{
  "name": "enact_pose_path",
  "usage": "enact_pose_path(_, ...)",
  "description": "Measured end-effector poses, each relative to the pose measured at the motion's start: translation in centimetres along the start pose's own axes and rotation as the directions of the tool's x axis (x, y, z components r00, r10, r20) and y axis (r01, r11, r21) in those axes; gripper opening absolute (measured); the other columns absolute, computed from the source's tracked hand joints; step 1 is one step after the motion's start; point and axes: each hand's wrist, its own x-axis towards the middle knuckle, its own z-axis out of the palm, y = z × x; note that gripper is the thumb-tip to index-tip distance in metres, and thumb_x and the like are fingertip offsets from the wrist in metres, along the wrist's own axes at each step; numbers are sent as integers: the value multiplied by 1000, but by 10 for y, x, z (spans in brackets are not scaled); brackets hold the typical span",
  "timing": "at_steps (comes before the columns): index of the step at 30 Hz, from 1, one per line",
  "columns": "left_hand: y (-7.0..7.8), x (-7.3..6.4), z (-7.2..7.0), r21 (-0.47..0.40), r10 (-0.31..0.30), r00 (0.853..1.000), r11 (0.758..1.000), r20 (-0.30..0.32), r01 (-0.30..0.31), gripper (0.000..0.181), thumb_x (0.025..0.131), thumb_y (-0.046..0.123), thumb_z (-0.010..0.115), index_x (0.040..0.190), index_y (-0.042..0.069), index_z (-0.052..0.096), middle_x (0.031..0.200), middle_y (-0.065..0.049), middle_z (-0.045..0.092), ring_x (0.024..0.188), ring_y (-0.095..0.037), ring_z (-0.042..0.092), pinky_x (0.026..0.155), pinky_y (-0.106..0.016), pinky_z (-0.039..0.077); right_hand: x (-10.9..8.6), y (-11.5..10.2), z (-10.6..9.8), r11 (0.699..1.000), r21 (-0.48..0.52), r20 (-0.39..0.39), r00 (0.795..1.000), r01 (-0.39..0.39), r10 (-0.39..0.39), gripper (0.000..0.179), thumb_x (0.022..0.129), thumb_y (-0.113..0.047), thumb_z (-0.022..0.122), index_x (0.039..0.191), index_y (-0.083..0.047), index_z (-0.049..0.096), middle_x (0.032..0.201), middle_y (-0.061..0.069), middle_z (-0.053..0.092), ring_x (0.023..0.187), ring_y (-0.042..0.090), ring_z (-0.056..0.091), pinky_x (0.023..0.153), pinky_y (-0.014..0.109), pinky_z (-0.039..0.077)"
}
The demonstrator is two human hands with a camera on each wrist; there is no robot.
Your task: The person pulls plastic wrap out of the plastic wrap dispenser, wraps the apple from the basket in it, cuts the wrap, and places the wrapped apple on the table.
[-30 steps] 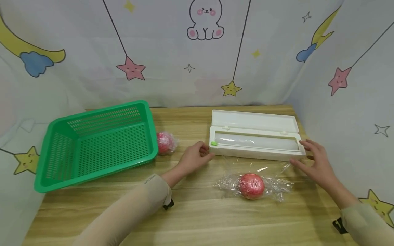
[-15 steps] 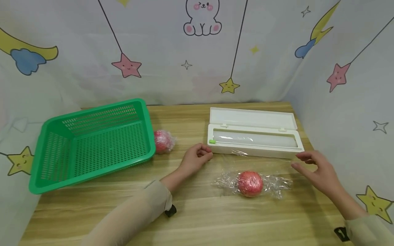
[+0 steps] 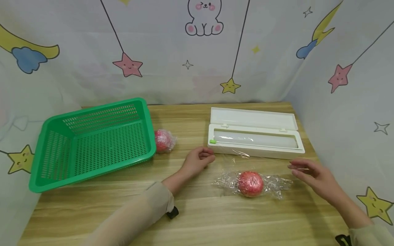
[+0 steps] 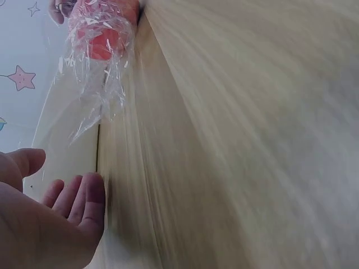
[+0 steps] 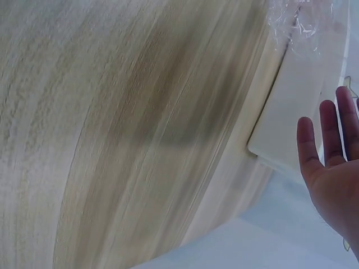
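A round red fruit point(image 3: 250, 184), apple-like, lies on the wooden table in crinkled clear cling film point(image 3: 225, 180) spread out to both sides. Behind it stands a white cling film dispenser point(image 3: 255, 153), lid raised, with a film roll point(image 3: 255, 139) and green cutter slide point(image 3: 212, 141). My left hand point(image 3: 197, 162) is beside the dispenser's near left corner, thumb and fingers apart and nothing between them in the left wrist view. My right hand point(image 3: 318, 178) hovers near the right front corner; its fingers point(image 5: 331, 129) are extended in the right wrist view.
At the left stands a green plastic basket point(image 3: 92, 173) with slotted sides. Against its right side sits a second red fruit point(image 3: 163, 140) in cling film. A patterned white cloth point(image 3: 172, 44) hangs behind the table and along both sides.
My right hand has drawn back from the dispenser's right end, toward me. My left hand stays by the left corner. The view has tilted slightly; the fruit and basket keep their places.
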Motion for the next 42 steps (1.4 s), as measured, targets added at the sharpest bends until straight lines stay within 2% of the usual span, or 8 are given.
enact_pose_path(9, 3, 0, 11, -264, -83, 992, 959, 98, 107, 37, 103, 9, 71, 136, -5, 62, 133, -23, 71, 116, -31, 72, 95, -39, 62, -4, -3, 0, 994, 100, 68, 997, -37, 30, 35, 109, 0, 57, 142, 11, 56, 123, -9, 78, 110, 1, 72, 92, 13, 55)
enact_pose_path(15, 4, -3, 16, -312, -76, 987, 943, 143, 118, 42, 104, 10, 70, 143, -1, 58, 135, -22, 70, 117, -31, 72, 94, -39, 62, -5, -3, -1, 991, 125, 88, 995, -49, 38, 30, 112, -1, 52, 137, 12, 61, 118, -1, 80, 110, 1, 73, 93, 14, 55)
enact_pose_path(20, 8, -5, 20, -251, -20, 992, 967, 127, 51, 37, 103, 16, 72, 138, 5, 64, 121, -15, 76, 103, -19, 74, 86, -35, 62, -7, -6, -2, 991, 117, 80, 996, -58, 49, 30, 112, -3, 50, 136, 12, 61, 115, -2, 81, 108, 0, 73, 92, 15, 56)
enact_pose_path(24, 10, -6, 21, -104, 84, 993, 992, 85, -75, 30, 101, 18, 75, 128, 6, 71, 110, -9, 77, 93, -12, 69, 81, -29, 57, -7, -8, -3, 993, 102, 69, 997, -53, 46, 30, 112, -3, 50, 136, 11, 61, 114, -2, 81, 106, 0, 73, 91, 14, 55)
enact_pose_path(26, 10, -6, 21, -6, 147, 987, 989, 71, -147, 25, 102, 19, 75, 122, 6, 73, 105, -8, 77, 90, -11, 66, 80, -28, 56, -7, -9, -4, 994, 93, 64, 997, -52, 47, 29, 112, -3, 50, 135, 11, 62, 113, -2, 81, 105, 1, 74, 91, 13, 55)
enact_pose_path(30, 12, -5, 23, 130, 228, 970, 963, 79, -237, 17, 103, 22, 73, 114, 9, 77, 101, -4, 75, 89, -9, 64, 82, -28, 56, -8, -8, -6, 994, 83, 53, 997, -66, 62, 27, 113, -4, 51, 132, 8, 66, 112, -2, 81, 104, 2, 74, 91, 14, 55)
enact_pose_path(35, 14, -7, 22, 207, 308, 944, 922, 116, -326, 12, 104, 19, 72, 106, 8, 76, 101, -3, 74, 92, -13, 66, 81, -27, 58, -11, -7, -7, 992, 98, 59, 996, -76, 70, 28, 112, -4, 51, 133, 10, 64, 112, -2, 81, 104, 2, 74, 90, 13, 55)
enact_pose_path(42, 14, -12, 14, 304, 456, 874, 819, 169, -486, 7, 103, 14, 72, 106, 10, 75, 104, -1, 73, 100, -18, 72, 83, -27, 62, -15, -8, -10, 994, 101, 74, 997, -41, 34, 29, 111, 1, 52, 135, 11, 63, 116, -3, 80, 108, 0, 72, 94, 11, 53)
